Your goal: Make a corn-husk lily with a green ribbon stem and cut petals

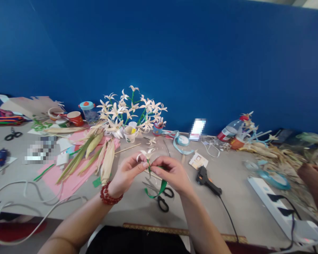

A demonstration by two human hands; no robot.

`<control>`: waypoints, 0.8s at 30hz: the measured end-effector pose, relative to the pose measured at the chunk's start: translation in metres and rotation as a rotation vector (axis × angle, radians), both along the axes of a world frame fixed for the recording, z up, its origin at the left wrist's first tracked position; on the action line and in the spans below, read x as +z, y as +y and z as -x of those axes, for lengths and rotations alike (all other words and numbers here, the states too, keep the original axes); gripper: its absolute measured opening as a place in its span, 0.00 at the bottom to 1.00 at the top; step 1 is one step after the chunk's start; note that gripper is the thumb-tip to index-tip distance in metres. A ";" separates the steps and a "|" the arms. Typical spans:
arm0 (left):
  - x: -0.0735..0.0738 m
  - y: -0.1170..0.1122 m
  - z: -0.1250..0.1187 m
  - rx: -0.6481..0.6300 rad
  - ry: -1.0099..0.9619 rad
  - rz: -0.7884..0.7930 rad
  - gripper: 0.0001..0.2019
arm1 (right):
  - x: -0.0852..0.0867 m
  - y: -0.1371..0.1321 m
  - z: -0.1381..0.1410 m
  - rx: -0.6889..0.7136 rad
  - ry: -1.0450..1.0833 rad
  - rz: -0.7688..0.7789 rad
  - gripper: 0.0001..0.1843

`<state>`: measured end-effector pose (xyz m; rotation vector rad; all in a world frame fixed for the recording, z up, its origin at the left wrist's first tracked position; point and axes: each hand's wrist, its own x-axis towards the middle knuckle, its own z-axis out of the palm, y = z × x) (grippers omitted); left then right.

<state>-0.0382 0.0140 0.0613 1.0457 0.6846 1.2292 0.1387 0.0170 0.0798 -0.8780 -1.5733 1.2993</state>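
My left hand (pixel 127 173) pinches the base of a small cream husk flower (pixel 146 154) just above the grey table. My right hand (pixel 170 172) is closed on a green ribbon (pixel 159 187) that winds round the flower's stem and trails down toward black-handled scissors (pixel 162 197) lying on the table beneath. A red bead bracelet (pixel 107 196) circles my left wrist. Both hands meet at the stem, fingers pressed together.
A bouquet of finished cream flowers (pixel 129 109) stands behind. Corn husks (pixel 95 151) lie on pink paper to the left. A black glue gun (pixel 208 180) lies right of my hands, a white power strip (pixel 275 208) farther right. Another person's hand (pixel 311 176) shows at the right edge.
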 end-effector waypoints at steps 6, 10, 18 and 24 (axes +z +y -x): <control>-0.001 0.001 0.002 0.076 0.137 -0.037 0.08 | 0.008 -0.005 0.001 -0.091 -0.116 -0.092 0.13; 0.000 0.001 0.002 0.112 0.192 -0.069 0.07 | 0.012 -0.011 0.002 -0.107 -0.249 -0.212 0.08; 0.004 0.001 0.005 0.052 0.199 -0.032 0.08 | 0.016 -0.010 -0.002 -0.127 -0.435 -0.440 0.03; 0.003 0.003 0.004 -0.014 0.060 0.064 0.08 | 0.014 -0.009 -0.001 -0.115 -0.420 -0.485 0.04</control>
